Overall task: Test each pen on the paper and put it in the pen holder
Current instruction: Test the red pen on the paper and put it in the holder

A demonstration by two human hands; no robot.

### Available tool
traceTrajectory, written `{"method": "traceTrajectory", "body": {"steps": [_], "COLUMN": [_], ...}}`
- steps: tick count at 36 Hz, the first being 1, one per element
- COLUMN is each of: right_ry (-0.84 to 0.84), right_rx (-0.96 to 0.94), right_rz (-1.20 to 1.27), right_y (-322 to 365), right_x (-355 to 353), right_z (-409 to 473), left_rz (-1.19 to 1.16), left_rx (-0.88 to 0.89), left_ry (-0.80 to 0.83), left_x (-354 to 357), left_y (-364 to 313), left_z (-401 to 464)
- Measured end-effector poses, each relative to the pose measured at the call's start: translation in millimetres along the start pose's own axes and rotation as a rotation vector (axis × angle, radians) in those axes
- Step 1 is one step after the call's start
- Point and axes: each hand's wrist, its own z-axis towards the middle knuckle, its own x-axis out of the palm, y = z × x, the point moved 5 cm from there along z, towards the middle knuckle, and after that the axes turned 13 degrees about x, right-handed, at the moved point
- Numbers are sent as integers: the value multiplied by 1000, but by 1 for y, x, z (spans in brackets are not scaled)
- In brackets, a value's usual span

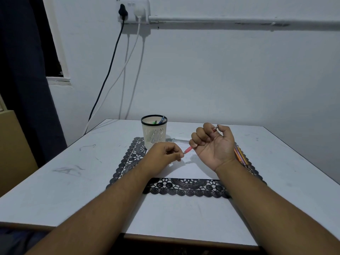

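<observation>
red pen (188, 149) slants, tip toward left hand (163, 153).

Pen holder (154, 131) behind paper (191, 169)

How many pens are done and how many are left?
Two pens already stand in the pen holder. The right hand grips a red pen, its tip pinched by the left hand. A bunch of pens lies waiting beside the paper.

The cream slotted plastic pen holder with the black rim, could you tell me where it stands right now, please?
In the head view, the cream slotted pen holder stands upright at the far left corner of the black lace mat, just beyond the left hand.
</observation>
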Motion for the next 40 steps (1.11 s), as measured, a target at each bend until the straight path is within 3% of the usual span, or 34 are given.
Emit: {"method": "traceTrajectory", "body": {"steps": [24,40], "right_ry": [-56,-38], "right_rx": [-22,-4], "right_rz": [124,69], "right_y": [0,1], "right_x": [-11,-9], "right_z": [0,1], "left_rz": [-26,10], "left_rx": [-1,-3], "left_ry": [3,13], "left_x": [1,1], "left_y": [-2,-4], "left_z": [0,-1]}}
